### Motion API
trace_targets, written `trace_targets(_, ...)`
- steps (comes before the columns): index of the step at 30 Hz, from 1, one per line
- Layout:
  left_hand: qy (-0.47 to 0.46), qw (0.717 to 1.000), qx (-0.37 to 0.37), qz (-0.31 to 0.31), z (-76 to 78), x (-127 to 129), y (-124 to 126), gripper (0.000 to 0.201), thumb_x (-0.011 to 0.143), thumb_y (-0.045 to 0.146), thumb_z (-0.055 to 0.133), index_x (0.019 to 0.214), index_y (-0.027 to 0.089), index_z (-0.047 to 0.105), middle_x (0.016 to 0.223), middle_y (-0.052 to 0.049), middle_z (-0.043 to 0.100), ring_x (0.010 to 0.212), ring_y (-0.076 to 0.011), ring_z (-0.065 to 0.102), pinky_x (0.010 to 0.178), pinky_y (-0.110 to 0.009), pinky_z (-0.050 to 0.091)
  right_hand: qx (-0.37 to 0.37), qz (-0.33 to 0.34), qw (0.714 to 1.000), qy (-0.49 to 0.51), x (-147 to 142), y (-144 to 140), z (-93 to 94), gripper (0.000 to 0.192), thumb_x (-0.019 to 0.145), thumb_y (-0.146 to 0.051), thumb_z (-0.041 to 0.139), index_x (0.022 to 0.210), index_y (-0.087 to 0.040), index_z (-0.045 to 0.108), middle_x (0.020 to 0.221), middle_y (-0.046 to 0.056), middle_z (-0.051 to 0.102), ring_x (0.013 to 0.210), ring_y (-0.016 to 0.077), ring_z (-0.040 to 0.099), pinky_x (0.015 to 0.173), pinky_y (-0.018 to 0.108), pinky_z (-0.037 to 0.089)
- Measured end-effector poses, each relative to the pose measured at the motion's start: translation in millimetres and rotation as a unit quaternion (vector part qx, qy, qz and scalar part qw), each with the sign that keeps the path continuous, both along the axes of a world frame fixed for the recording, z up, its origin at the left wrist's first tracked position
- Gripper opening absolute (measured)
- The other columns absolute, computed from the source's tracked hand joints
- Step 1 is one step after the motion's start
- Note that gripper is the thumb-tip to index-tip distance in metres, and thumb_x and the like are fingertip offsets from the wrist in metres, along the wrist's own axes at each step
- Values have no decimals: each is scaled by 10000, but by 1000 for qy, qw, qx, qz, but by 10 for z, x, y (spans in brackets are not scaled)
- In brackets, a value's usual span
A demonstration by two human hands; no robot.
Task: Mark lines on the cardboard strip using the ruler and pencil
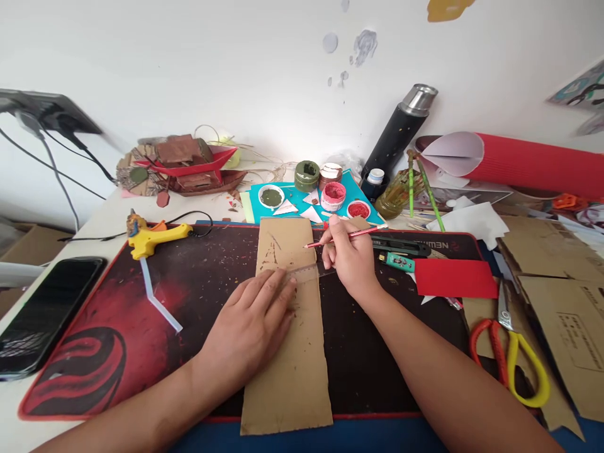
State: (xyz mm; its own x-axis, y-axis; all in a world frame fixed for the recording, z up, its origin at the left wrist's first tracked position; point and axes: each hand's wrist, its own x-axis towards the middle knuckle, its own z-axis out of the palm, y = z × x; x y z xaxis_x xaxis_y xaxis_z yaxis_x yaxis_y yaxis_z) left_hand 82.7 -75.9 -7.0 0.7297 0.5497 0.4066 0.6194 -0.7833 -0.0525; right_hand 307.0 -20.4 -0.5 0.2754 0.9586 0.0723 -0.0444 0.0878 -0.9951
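A long strip of brown cardboard [292,377] lies lengthwise on the dark desk mat. My left hand [252,311] rests flat on it, fingers stretched out, fingertips at a clear ruler [306,274] laid across the strip. Part of the ruler is hidden under those fingers. Closed around a red pencil [314,243], my right hand [352,261] is at the strip's right edge, just above the ruler. The pencil's tip points left over the cardboard. Dark marks and crumbs show on the strip's upper part.
A yellow glue gun [158,241] and a phone [50,314] lie on the left. Paint jars [306,176] stand behind on blue sheets. To the right are a black utility knife [401,244], red card [455,278], scissors [504,314] and cardboard pieces [566,321].
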Motion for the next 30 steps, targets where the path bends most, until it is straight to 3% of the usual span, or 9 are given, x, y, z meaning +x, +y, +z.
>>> trace_targets(5,9,998,-17,-60,-13,-33,-6,326,1116,124,475,1327,108,722,1271,-149,794,1140,-288,731,964,-431,598,19,5,1000,-1,-6,-5,6,662,954,-821,677,666,-228,624,469,-76,465,323,99,496,352,237,372)
trace_targets(10,26,983,-27,-182,96,-22,-43,314,1114,98,448,1266,94,723,1171,-146,799,1032,-257,734,904,-407,621,42,10,999,-7,7,-11,18,648,981,-781,675,655,-222,634,448,-85,444,312,97,503,346,231,355)
trace_targets(13,33,976,-30,-215,154,-5,-51,324,1115,85,433,1247,119,727,1138,-127,801,991,-244,735,867,-395,631,43,13,999,-13,12,-10,12,639,993,-766,668,657,-224,635,442,-82,450,314,97,502,349,230,358)
trace_targets(23,42,970,10,-239,156,11,-70,267,1120,105,479,1250,66,708,1085,-122,785,927,-233,703,820,-379,596,28,22,999,12,18,68,-147,659,940,-813,686,654,-222,630,412,-80,450,300,99,482,334,222,363)
trace_targets(30,122,975,35,-181,187,61,-250,299,1079,110,529,1312,36,703,1113,-129,788,950,-254,683,843,-396,532,11,10,997,75,70,133,-175,677,855,-837,762,626,-214,626,406,-87,427,286,96,479,309,211,310)
